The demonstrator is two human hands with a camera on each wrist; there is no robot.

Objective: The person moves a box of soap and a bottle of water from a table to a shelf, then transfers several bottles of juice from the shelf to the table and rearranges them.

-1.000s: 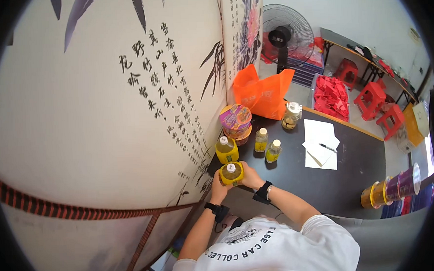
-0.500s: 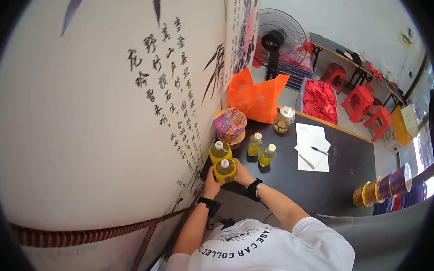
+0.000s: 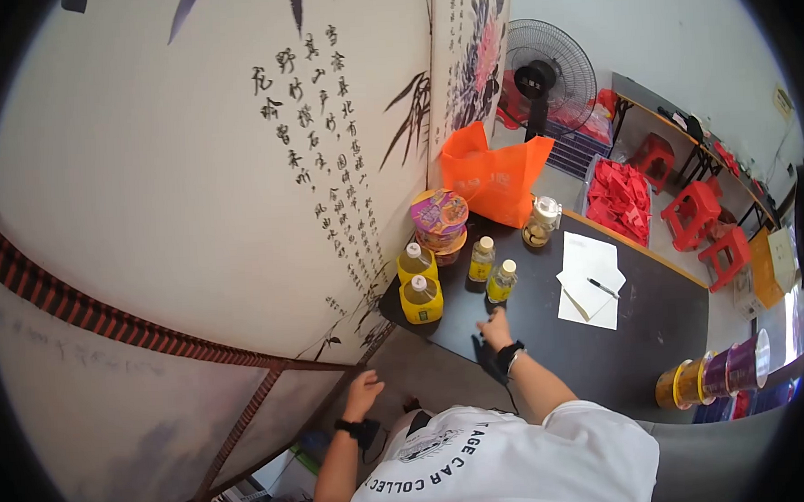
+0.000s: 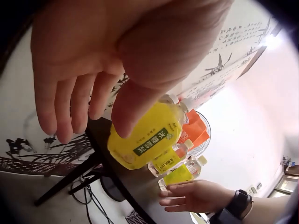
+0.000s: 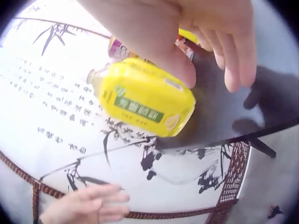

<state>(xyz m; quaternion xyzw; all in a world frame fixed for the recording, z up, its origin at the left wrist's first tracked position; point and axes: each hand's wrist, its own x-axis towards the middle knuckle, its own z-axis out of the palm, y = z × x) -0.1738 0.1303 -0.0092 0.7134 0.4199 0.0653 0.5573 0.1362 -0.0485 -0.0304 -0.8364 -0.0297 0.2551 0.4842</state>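
Two large drink bottles with yellow labels stand upright at the table's left corner, the front bottle (image 3: 421, 301) close before the rear bottle (image 3: 414, 261). My left hand (image 3: 363, 393) hangs off the table's near edge, its fingers loosely extended in the left wrist view and nothing in them. Over the near edge is my right hand (image 3: 494, 329), also without anything in it, right of the front bottle. Just beyond it stand two small bottles with yellow labels, a nearer one (image 3: 501, 283) and a farther one (image 3: 480, 260).
Stacked instant noodle tubs (image 3: 439, 215), an orange bag (image 3: 496, 177) and a glass jar (image 3: 542, 222) stand along the back. White papers (image 3: 589, 270) with a pen (image 3: 604, 287) lie at centre right. More stacked tubs (image 3: 712, 368) are at the right end. A printed screen (image 3: 193, 197) borders the left.
Both hands have let go of the front large bottle, which now stands beside the other. The left hand drew back toward the body; the right hand moved right along the near edge.
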